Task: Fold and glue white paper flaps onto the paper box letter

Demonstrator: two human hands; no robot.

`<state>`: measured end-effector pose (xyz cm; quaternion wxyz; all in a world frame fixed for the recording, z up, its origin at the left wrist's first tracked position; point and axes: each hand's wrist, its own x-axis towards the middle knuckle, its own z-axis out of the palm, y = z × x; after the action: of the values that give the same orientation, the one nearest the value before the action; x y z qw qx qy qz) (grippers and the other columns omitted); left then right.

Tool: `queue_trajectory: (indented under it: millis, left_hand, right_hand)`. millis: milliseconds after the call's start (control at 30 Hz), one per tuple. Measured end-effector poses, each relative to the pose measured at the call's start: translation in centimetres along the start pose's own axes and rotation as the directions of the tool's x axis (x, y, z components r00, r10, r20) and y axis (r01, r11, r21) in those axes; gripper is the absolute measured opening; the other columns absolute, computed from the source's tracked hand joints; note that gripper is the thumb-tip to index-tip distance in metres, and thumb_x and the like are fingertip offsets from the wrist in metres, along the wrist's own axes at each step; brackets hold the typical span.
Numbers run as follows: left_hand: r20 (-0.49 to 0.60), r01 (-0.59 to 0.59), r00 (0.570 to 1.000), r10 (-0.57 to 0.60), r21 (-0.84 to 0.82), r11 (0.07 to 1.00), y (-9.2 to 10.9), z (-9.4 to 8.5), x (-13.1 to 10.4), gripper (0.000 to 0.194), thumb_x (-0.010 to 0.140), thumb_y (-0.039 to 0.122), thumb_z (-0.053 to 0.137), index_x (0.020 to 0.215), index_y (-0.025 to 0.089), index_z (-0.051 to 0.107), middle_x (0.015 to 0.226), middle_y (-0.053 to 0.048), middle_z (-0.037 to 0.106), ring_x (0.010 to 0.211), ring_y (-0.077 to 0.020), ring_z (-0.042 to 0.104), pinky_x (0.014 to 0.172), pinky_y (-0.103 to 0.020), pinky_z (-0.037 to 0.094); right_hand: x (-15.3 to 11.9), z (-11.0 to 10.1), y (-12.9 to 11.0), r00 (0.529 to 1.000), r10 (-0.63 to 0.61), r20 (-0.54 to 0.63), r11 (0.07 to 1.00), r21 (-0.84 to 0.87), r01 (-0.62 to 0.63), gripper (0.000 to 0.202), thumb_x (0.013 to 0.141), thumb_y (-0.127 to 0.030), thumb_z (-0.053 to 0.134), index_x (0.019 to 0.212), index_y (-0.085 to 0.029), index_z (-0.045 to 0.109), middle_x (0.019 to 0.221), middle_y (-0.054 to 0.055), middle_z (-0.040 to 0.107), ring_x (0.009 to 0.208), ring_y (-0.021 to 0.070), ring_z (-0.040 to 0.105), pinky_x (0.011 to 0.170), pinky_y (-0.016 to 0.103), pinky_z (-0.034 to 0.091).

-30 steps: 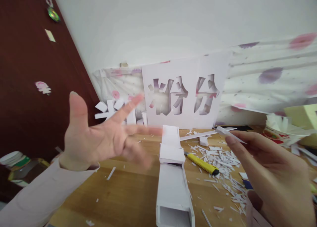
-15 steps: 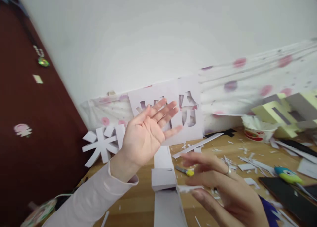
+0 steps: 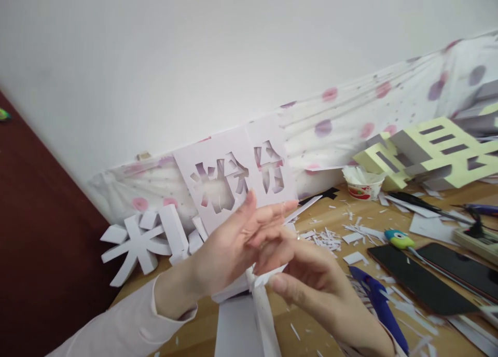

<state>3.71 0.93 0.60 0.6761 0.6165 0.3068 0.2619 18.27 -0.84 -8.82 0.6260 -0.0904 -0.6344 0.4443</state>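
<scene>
My left hand (image 3: 227,248) is raised over the table with its fingers stretched out, its fingertips overlapping my right hand. My right hand (image 3: 315,276) pinches a small white paper strip (image 3: 267,277) between thumb and fingers. Below both hands lies a long white folded piece (image 3: 236,328), its upper part hidden behind them. A white three-dimensional character (image 3: 136,243) stands at the left. Behind the hands, a white sheet with cut-out characters (image 3: 249,134) leans on the wall.
Paper scraps (image 3: 322,240) litter the table. To the right are a blue tool (image 3: 379,305), a dark phone-like slab (image 3: 420,279), a bird-headed item (image 3: 399,238), a paper bowl (image 3: 363,188) and yellow cut-out letters (image 3: 443,149). A dark red door (image 3: 35,217) stands at left.
My hands have come together, the left lowering and the right moving left with the strip. The view has turned to the right, showing more of the blue tool and yellow letters.
</scene>
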Motion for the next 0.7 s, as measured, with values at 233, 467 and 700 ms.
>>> queue_trajectory:
  millis: [233, 467, 700]
  left_hand:
    - [0.124, 0.137, 0.98, -0.157, 0.153, 0.979, 0.8, -1.7, -0.3, 0.06, 0.095, 0.068, 0.055, 0.124, 0.021, 0.075, 0.145, -0.011, 0.067, 0.142, -0.0306, 0.054, 0.122, -0.044, 0.036]
    - [-0.113, -0.026, 0.991, 0.065, 0.312, 0.95, 2.4, -3.7, -1.6, 0.025, 0.087, 0.046, 0.077, 0.093, 0.024, 0.085, 0.109, -0.008, 0.083, 0.101, -0.0219, 0.077, 0.096, -0.032, 0.057]
    - [-0.35, -0.015, 0.889, 0.296, 0.622, 0.783, 2.1, -2.7, -0.5, 0.065, 0.089, 0.06, 0.063, 0.036, 0.025, 0.052, 0.068, -0.006, 0.074, 0.076, -0.0211, 0.066, 0.093, -0.036, 0.047]
  right_hand:
    - [0.0, -2.4, -0.7, 0.995, 0.034, -0.095, 0.996, 0.085, -0.026, 0.006, 0.093, -0.03, 0.076, 0.089, -0.029, 0.08, 0.089, 0.0, 0.076, 0.089, 0.0145, 0.069, 0.083, 0.024, 0.054]
    - [0.4, -4.8, -0.2, 0.976, 0.13, -0.174, 0.987, 0.116, -0.111, 0.011, 0.089, -0.036, 0.08, 0.085, -0.026, 0.082, 0.083, -0.001, 0.078, 0.079, 0.0114, 0.07, 0.077, 0.02, 0.053]
    - [0.9, -3.8, 1.2, 0.942, -0.038, -0.332, 0.997, 0.05, 0.058, 0.008, 0.087, -0.039, 0.082, 0.083, -0.031, 0.082, 0.092, -0.001, 0.08, 0.125, 0.0213, 0.066, 0.111, 0.034, 0.045]
